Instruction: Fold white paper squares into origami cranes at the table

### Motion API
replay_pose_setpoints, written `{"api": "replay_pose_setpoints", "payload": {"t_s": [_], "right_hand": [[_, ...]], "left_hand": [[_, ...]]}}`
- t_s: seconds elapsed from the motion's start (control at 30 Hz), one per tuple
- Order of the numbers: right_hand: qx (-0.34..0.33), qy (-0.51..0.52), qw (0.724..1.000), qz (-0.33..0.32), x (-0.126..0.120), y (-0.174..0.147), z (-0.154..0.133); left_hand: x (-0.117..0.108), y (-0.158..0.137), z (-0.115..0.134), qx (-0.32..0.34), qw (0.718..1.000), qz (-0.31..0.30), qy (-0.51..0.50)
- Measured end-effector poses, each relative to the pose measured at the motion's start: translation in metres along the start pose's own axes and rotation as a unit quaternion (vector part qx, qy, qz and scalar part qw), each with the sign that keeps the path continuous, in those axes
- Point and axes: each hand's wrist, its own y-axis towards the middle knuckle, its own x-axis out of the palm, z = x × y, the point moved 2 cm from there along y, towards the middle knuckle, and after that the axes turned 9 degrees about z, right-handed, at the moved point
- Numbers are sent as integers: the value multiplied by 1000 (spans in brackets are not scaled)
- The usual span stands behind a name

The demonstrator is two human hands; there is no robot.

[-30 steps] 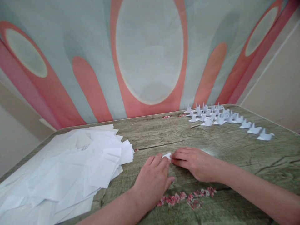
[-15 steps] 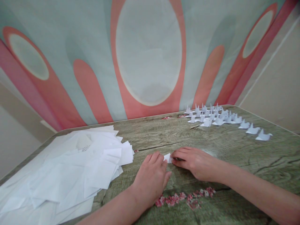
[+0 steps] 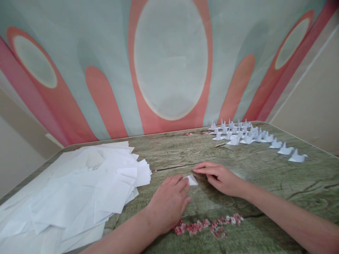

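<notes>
A small piece of folded white paper [image 3: 192, 180] lies on the table in front of me, with a pointed corner to the right. My left hand [image 3: 171, 197] covers its left end and holds it against the tabletop; the fingertips there are partly hidden. Just right of the paper is my right hand [image 3: 224, 179], apart from it, with fingers stretched out and nothing in them.
A wide heap of white paper sheets [image 3: 76, 197] spreads over the left side of the wood-patterned table [image 3: 169, 151]. Several folded paper cranes [image 3: 247, 138] stand in rows at the back right. A patterned backdrop [image 3: 171, 63] hangs behind the table.
My right hand has let go of the folded paper's right end and opened its fingers. More of the paper shows now. The left hand stays on it.
</notes>
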Motion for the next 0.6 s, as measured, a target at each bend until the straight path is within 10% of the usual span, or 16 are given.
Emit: {"api": "replay_pose_setpoints", "payload": {"t_s": [0.6], "right_hand": [[16,38,999,-6,2,0,-4]], "left_hand": [[8,1,-30,-21,994,51,-100]]}}
